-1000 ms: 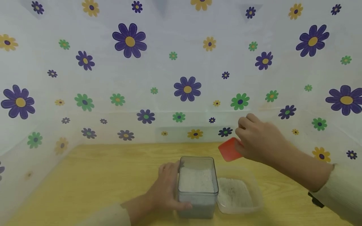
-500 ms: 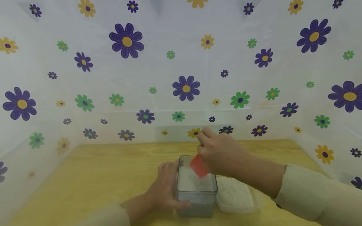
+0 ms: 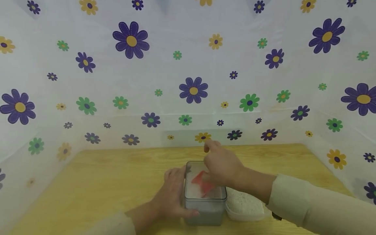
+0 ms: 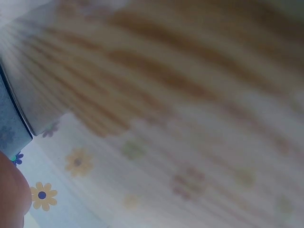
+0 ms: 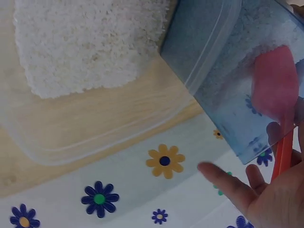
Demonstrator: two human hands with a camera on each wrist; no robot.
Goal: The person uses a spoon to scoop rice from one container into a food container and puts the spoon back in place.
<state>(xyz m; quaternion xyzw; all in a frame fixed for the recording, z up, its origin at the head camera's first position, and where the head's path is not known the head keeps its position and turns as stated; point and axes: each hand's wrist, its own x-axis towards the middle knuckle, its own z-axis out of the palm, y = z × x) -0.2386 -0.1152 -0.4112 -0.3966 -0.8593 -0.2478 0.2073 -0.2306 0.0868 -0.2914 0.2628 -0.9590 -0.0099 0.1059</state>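
Note:
My left hand (image 3: pixel 170 194) grips a tall, clear rectangular canister (image 3: pixel 204 212) from its left side, its thumb across the front wall. White grains fill much of the canister. My right hand (image 3: pixel 224 164) holds a red scoop (image 3: pixel 201 182) by its handle, and the scoop's tilted bowl is down inside the canister mouth. In the right wrist view the scoop (image 5: pixel 275 83) shows pink through the clear wall, its orange-red handle (image 5: pixel 283 156) between the fingers. The index finger points away from the handle. Only part of the left hand (image 4: pixel 12 194) enters the left wrist view.
A low, clear plastic tub (image 5: pixel 118 135) of white rice (image 5: pixel 90 42) stands against the canister's right side, partly under my right forearm. Both sit on a wood-grain table (image 3: pixel 117 182). A white flowered sheet (image 3: pixel 164 71) rises behind and at both sides.
My right hand has carried the scoop left from above the tub to the canister, then lowered and tilted it into the mouth. My left hand keeps its hold on the canister.

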